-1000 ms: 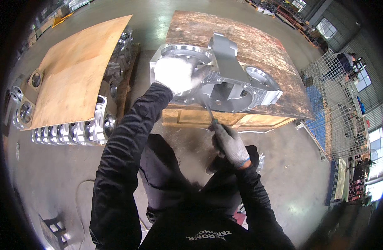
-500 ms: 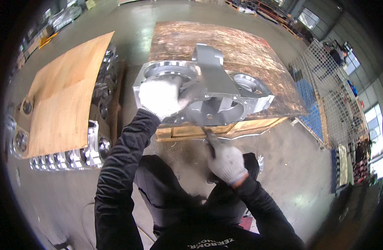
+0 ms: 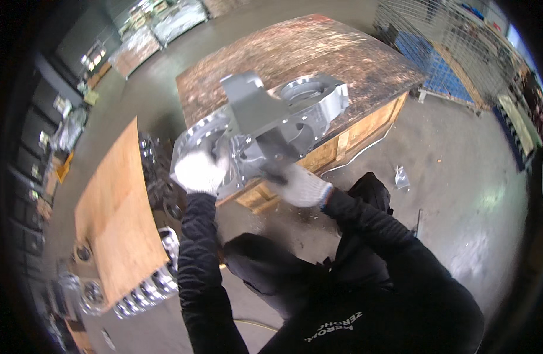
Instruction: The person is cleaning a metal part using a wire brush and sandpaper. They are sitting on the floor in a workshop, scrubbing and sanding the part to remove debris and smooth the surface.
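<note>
A large grey metal casting (image 3: 256, 112) with round openings and a raised curved plate sits at the near edge of a worn wooden crate top (image 3: 342, 47). My left hand (image 3: 199, 171), in a white glove, is closed on the casting's near left end, beside its round opening. My right hand (image 3: 301, 186) wears a white glove with dark fingers. It is at the casting's near side, by the middle opening; motion smears its fingers, and I cannot tell whether they grip the part.
To the left, a plywood sheet (image 3: 121, 212) covers rows of similar shiny metal parts (image 3: 147, 295). A wire mesh cage (image 3: 442, 65) with a blue base stands at the right rear. A small clear plastic bag (image 3: 401, 177) lies on the floor.
My view has turned, so the casting and crate appear tilted. My right hand has risen from below the crate's edge to the casting's near side. My left hand remains at the casting's left end.
</note>
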{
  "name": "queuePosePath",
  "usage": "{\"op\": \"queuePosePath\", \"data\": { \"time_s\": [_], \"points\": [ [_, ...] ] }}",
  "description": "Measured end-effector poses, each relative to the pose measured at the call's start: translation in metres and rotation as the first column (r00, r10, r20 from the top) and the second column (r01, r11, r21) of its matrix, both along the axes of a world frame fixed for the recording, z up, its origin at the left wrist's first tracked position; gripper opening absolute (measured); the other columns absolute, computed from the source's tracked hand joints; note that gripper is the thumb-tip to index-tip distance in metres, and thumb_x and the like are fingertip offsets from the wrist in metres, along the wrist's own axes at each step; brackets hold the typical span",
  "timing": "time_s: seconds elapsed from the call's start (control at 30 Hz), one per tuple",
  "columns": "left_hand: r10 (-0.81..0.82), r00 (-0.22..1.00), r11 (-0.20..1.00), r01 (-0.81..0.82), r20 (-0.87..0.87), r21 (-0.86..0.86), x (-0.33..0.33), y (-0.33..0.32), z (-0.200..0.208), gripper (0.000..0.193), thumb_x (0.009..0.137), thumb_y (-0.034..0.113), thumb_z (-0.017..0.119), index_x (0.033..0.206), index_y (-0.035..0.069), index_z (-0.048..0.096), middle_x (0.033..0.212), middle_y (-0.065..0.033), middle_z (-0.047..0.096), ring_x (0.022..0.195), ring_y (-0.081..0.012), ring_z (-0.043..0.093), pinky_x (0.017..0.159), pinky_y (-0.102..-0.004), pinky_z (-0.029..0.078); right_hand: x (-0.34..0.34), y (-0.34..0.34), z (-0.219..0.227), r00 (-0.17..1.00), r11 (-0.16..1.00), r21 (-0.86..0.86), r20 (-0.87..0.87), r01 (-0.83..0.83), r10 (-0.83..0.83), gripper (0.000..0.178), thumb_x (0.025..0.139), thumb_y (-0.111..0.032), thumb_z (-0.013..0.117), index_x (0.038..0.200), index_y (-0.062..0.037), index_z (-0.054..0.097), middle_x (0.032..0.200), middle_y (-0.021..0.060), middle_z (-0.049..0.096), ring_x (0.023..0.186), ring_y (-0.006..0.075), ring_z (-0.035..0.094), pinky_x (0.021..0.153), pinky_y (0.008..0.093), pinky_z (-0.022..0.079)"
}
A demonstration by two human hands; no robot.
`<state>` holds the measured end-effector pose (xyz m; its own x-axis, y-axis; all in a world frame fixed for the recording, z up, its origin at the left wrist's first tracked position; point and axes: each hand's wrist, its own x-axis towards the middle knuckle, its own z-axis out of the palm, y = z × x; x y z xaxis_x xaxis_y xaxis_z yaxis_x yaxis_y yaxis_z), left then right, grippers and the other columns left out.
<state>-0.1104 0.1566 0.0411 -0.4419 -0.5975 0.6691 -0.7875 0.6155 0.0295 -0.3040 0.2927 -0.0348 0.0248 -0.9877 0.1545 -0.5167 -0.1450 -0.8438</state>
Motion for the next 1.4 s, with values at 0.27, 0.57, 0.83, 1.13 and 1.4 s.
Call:
{"op": "queuePosePath", "data": {
  "time_s": [0.27, 0.57, 0.83, 1.13, 1.4],
  "points": [
    [-0.052, 0.998, 0.993, 0.057, 0.046, -0.105, -0.001, -0.012, -0.011, 0.034, 0.099, 0.039, 0.058, 0.096, 0.012, 0.077, 0.067, -0.0192, 0.067, 0.059, -0.0396, 0.067, 0.057, -0.0478, 0.054, 0.015, 0.001, -0.009, 0.879, 0.992, 0.126, 0.474, 0.001, -0.061, 0.048, 0.104, -0.033, 0.061, 0.144, -0.0072, 0.059, 0.106, 0.0138, 0.071, 0.091, 0.0191, 0.066, 0.084, 0.0348, 0.054],
    [-0.162, 0.986, 0.987, 0.162, 0.027, 0.001, 0.014, -0.003, -0.001, 0.028, 0.097, 0.028, 0.058, 0.1, 0.004, 0.074, 0.102, -0.0199, 0.073, 0.091, -0.0425, 0.07, 0.082, -0.0493, 0.057, -0.075, 0.173, 0.007, 0.885, 0.959, 0.017, 0.379, 0.284, -0.269, 0.053, 0.104, -0.02, 0.063, 0.152, -0.0012, 0.049, 0.133, 0.0171, 0.071, 0.123, 0.0256, 0.067, 0.105, 0.035, 0.053],
    [-0.229, 0.972, 0.949, 0.236, -0.058, 0.207, 0.077, -0.038, -0.029, 0.035, 0.112, 0.018, 0.046, 0.138, -0.004, 0.058, 0.122, -0.0167, 0.069, 0.109, -0.0275, 0.066, 0.095, -0.0378, 0.053, -0.21, 0.291, -0.197, 0.136, 0.121, 0.574, 0.016, 0.81, -0.991, 0.045, 0.1, -0.042, 0.065, 0.119, -0.0018, 0.069, 0.074, 0.0068, 0.069, 0.063, 0.0149, 0.068, 0.053, 0.0332, 0.053],
    [-0.076, 0.767, 0.817, 0.414, 0.636, -0.401, 0.087, -0.101, 0.024, 0.047, 0.104, 0.035, 0.055, 0.133, -0.002, 0.061, 0.117, -0.0149, 0.07, 0.101, -0.0268, 0.07, 0.087, -0.0387, 0.056, -0.092, 0.458, -0.379, 0.117, -0.198, 0.602, -0.443, 0.773, -0.889, 0.044, 0.087, -0.032, 0.073, 0.122, -0.0062, 0.07, 0.112, 0.0217, 0.075, 0.104, 0.0376, 0.073, 0.091, 0.0463, 0.058],
    [-0.3, 0.944, 0.901, 0.235, 0.134, 0.364, 0.041, -0.144, -0.034, 0.057, 0.104, 0.047, 0.053, 0.136, 0.001, 0.06, 0.123, -0.0145, 0.069, 0.104, -0.0253, 0.069, 0.089, -0.038, 0.057, -0.129, 0.471, -0.399, -0.122, -0.393, 0.307, -0.633, 0.867, -0.764, 0.052, 0.083, -0.035, 0.084, 0.129, -0.0161, 0.068, 0.109, 0.0165, 0.076, 0.102, 0.038, 0.072, 0.09, 0.0488, 0.057]
  ]
}}
